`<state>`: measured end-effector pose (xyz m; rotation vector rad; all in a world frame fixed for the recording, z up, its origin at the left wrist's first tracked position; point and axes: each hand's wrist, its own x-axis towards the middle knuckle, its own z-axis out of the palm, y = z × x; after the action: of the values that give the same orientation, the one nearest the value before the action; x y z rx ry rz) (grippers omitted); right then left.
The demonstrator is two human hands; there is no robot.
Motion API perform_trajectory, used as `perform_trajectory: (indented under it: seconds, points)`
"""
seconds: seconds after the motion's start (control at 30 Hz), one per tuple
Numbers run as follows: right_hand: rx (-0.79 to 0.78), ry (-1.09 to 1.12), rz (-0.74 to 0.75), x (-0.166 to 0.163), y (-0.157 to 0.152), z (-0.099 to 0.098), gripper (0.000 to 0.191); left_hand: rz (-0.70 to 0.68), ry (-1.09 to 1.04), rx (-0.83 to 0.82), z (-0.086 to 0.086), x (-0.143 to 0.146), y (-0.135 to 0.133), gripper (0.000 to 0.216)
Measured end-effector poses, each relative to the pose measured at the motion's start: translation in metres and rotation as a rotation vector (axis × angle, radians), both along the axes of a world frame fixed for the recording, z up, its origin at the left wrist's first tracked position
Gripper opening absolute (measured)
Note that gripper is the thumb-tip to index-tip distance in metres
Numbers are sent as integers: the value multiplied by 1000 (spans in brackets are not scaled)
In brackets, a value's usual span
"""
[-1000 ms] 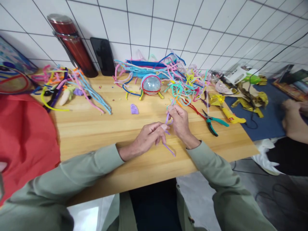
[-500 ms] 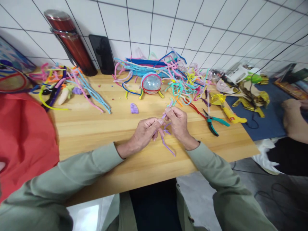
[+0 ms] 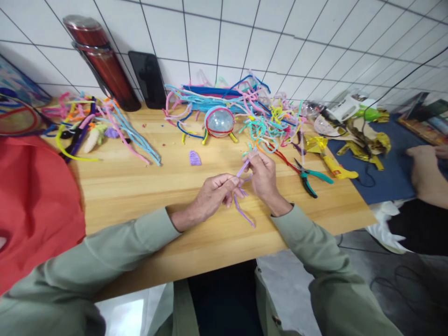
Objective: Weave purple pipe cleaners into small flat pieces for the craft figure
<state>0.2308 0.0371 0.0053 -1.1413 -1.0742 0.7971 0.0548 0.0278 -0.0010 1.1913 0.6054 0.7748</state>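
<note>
Between my two hands stretches a light purple pipe cleaner (image 3: pixel 242 168). My left hand (image 3: pixel 217 192) pinches it between thumb and finger, and a loose purple length hangs below toward the table. My right hand (image 3: pixel 262 173) grips the same pipe cleaner farther up, with its tip showing beyond the fingers. Some of the purple strands behind the fingers are hidden. Beyond my left hand lies a small ridged purple piece (image 3: pixel 195 157), flat on the wood. A clear ball with a red and blue rim (image 3: pixel 219 122) stands behind, on yellow feet.
Pipe cleaners in many colours (image 3: pixel 217 95) pile along the tiled wall. Teal-handled pliers (image 3: pixel 310 179) and a yellow glue gun (image 3: pixel 338 167) lie to the right. A red flask (image 3: pixel 105 63) and a phone (image 3: pixel 147 79) stand at the back left. Another person's hand (image 3: pixel 425 158) rests far right.
My right hand has moved slightly up and to the right, away from my left. A longer stretch of purple pipe cleaner now shows between them.
</note>
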Motion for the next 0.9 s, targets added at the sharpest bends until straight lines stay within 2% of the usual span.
perform_trajectory:
  seconds: [0.17, 0.33, 0.6, 0.67, 0.73, 0.8, 0.9]
  points:
    - [-1, 43, -99, 9, 7, 4, 38, -59, 80, 24, 3, -1, -3, 47]
    - [-30, -20, -98, 15, 10, 4, 42, -88, 102, 84, 9, -4, -1, 46]
    - [-19, -11, -19, 24, 14, -1, 44, 17, 162, 137, 18, -7, 10, 39]
    - [32, -134, -90, 27, 13, 0, 39, 42, 163, 116, 21, -8, 13, 36]
    - [155, -357, -224, 28, 8, 5, 37, 50, 150, 78, 23, -9, 17, 37]
    - [289, -615, -285, 27, 2, 10, 38, 53, 142, 44, 24, -11, 21, 40]
    - [400, -877, -108, 22, -3, 15, 30, 40, 139, 15, 25, -12, 27, 36]
